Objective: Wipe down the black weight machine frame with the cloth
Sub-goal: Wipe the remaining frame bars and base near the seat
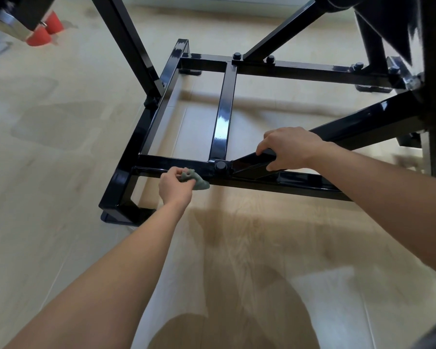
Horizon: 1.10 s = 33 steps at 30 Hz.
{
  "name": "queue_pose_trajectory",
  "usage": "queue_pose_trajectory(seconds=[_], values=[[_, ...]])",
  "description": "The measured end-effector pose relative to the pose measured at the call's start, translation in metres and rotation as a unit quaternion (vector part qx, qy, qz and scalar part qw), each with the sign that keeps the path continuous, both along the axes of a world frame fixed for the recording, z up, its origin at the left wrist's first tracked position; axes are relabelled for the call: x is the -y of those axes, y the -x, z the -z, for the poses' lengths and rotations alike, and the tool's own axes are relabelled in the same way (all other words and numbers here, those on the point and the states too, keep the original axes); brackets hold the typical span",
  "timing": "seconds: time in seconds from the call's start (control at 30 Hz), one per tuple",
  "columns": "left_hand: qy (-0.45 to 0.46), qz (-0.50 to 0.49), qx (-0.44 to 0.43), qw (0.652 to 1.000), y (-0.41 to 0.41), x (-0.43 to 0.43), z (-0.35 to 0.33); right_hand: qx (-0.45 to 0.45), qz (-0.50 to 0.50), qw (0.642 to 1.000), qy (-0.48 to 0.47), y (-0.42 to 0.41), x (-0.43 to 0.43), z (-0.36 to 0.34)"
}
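The black weight machine frame [223, 117] stands on a pale wood floor, its glossy square tubes forming a rectangular base with a cross bar. My left hand [174, 188] grips a small bunched grey-green cloth [195, 180] and holds it against the near horizontal bar, just left of a round bolt cap [220, 166]. My right hand [291, 148] is curled round the diagonal brace [362, 122] that rises to the right from that joint.
Two red cones [44, 30] lie on the floor at the far left, under a dark machine part. Upright and slanted black posts [126, 41] rise from the base. A black foot plate [116, 217] sits at the near left corner.
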<state>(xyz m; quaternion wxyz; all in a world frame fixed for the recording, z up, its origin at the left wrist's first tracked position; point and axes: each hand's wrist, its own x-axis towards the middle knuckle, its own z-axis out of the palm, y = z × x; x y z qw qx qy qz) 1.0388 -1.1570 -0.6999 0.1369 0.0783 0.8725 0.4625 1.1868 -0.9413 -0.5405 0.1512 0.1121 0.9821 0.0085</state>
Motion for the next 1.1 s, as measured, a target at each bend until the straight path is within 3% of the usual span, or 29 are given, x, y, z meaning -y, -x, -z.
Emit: queue_pose_trajectory(seconds=[0.1, 0.23, 0.37, 0.43, 0.57, 0.73, 0.83, 1.1], values=[[-0.064, -0.157, 0.130, 0.977, 0.006, 0.014, 0.004, 0.001, -0.001, 1.000, -0.001, 0.000, 0.000, 0.000], [-0.229, -0.322, 0.266, 0.879, 0.020, 0.039, 0.003, 0.001, 0.003, 1.000, 0.002, 0.000, 0.000, 0.000], [-0.236, -0.404, 0.346, 0.813, 0.025, 0.051, 0.001, 0.004, 0.002, 1.000, 0.004, 0.001, 0.000, -0.001], [-0.204, -0.367, 0.370, 0.829, 0.019, 0.045, 0.000, 0.005, 0.002, 1.000, 0.003, 0.001, 0.000, -0.001], [-0.230, -0.223, 0.398, 0.859, 0.006, 0.021, -0.009, 0.004, -0.001, 1.000, -0.001, 0.000, -0.001, 0.000], [-0.383, -0.239, 0.463, 0.763, 0.006, 0.029, 0.004, 0.005, -0.007, 1.000, -0.001, 0.001, -0.003, 0.001], [-0.430, -0.205, 0.495, 0.727, 0.005, 0.039, 0.007, 0.003, -0.006, 1.000, 0.001, 0.002, -0.004, 0.003], [-0.479, -0.170, 0.525, 0.683, -0.003, 0.025, 0.012, 0.001, -0.011, 1.000, 0.001, 0.001, -0.003, 0.003]])
